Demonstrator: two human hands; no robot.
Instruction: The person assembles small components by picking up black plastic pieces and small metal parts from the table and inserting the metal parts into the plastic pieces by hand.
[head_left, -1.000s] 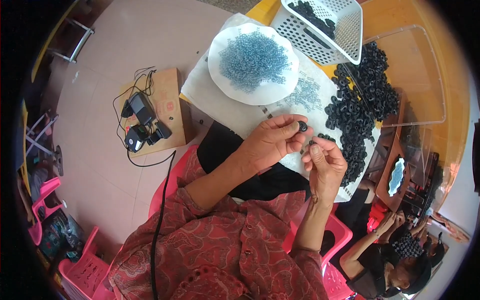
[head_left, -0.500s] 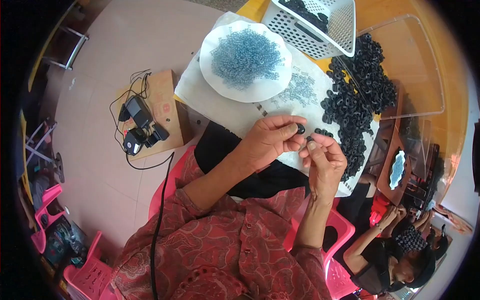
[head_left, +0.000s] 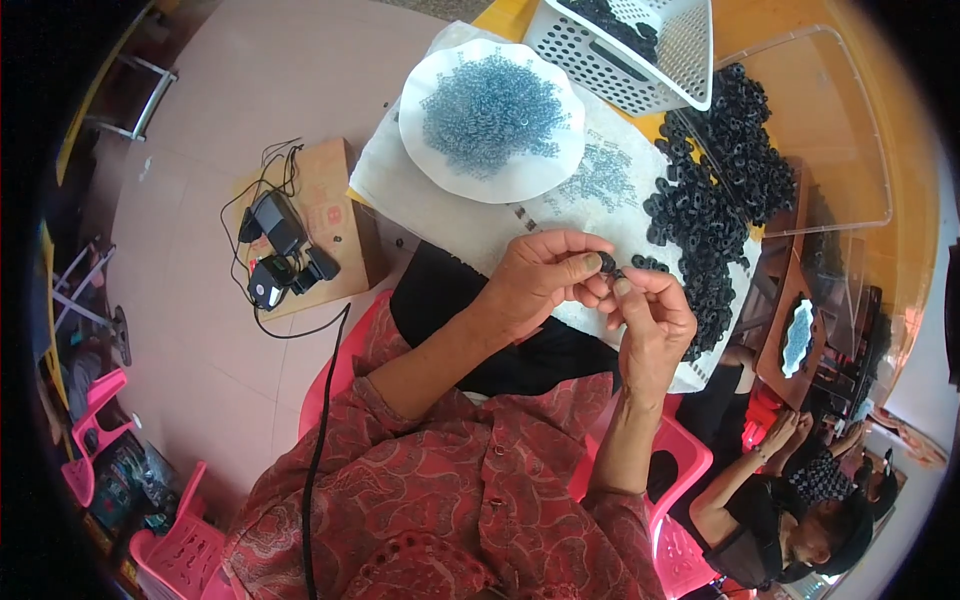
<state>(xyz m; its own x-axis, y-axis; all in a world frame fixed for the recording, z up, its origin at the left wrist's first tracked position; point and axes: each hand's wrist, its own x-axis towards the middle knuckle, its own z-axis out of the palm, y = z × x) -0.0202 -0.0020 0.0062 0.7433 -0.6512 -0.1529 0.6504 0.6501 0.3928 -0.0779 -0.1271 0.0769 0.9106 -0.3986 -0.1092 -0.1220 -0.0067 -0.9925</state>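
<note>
Over the near edge of the cloth, my left hand (head_left: 540,285) pinches a small black plastic piece (head_left: 607,262) between thumb and forefinger. My right hand (head_left: 652,315) is closed close beside it, thumb and forefinger pressed on another small dark piece (head_left: 619,275), mostly covered by the fingertips. The two pieces meet or nearly meet; I cannot tell whether they are joined. Beyond my hands, a white wavy-rimmed plate (head_left: 420,160) holds a heap of tiny metal springs (head_left: 490,115). More loose springs (head_left: 600,178) lie on the white cloth (head_left: 385,170). Black plastic pieces (head_left: 705,225) are heaped right of my hands.
A white perforated basket (head_left: 590,75) with black pieces stands at the back, beside a clear plastic tray (head_left: 885,190). Left, a cardboard box (head_left: 335,215) bears black devices and cables (head_left: 285,235). At the lower right, another person (head_left: 745,510) sits near a pink chair (head_left: 680,470).
The black piece in my left hand has turned and now sits closer to the one in my right hand. My fingertips have drawn together; both hands keep their pinch.
</note>
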